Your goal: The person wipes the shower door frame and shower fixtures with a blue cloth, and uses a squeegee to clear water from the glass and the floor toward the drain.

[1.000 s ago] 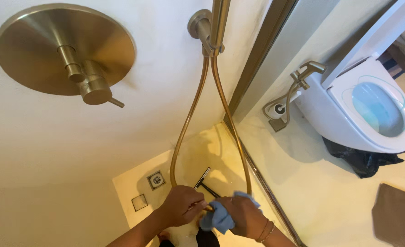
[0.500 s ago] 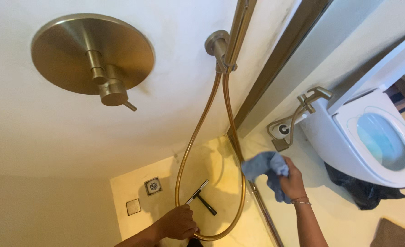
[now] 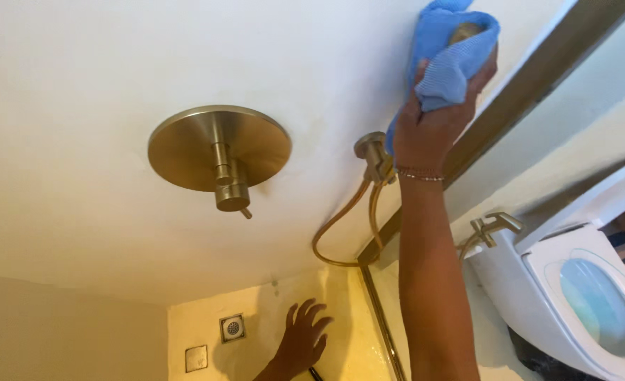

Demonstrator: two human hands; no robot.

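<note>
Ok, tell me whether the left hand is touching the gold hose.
Apart. The head view shows the left hand spread open low over the shower floor, with bare wall and floor between it and the gold hose looping above.

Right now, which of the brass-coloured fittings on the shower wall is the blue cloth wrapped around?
The upright shower rail, gripped through the blue cloth by the right hand. The round valve plate and hose outlet lower down are bare; the left hand holds nothing.
</note>
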